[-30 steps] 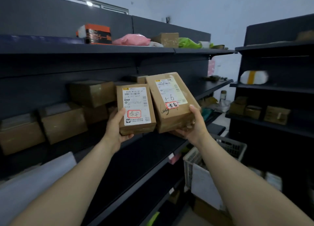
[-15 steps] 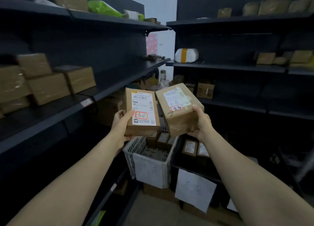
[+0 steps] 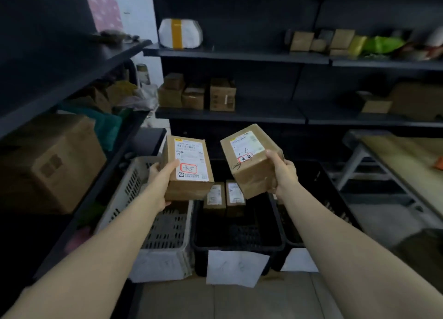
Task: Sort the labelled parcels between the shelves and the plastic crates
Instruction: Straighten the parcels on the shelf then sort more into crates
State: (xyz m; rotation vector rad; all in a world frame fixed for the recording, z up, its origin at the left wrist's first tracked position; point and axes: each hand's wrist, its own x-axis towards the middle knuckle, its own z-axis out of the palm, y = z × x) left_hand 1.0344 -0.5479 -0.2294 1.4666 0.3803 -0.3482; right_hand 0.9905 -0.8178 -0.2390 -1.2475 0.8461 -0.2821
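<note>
Looming at the back, dark shelves (image 3: pixel 235 55) carry brown boxes (image 3: pixel 221 95); below sit a white crate (image 3: pixel 127 189) and a black crate (image 3: pixel 239 248), side by side. Over them, held apart, the upright parcel (image 3: pixel 191 158) is gripped by the left hand (image 3: pixel 160 174) and the tilted parcel (image 3: pixel 249 170) by the right hand (image 3: pixel 280 172).

Held up: left parcel (image 3: pixel 188 167) brown, labelled, upright, above white crate (image 3: pixel 129 191); right parcel (image 3: pixel 249 160) brown, marked 1-6, tilted, above black crate (image 3: pixel 239 248) containing two small parcels (image 3: pixel 215 196)
</note>
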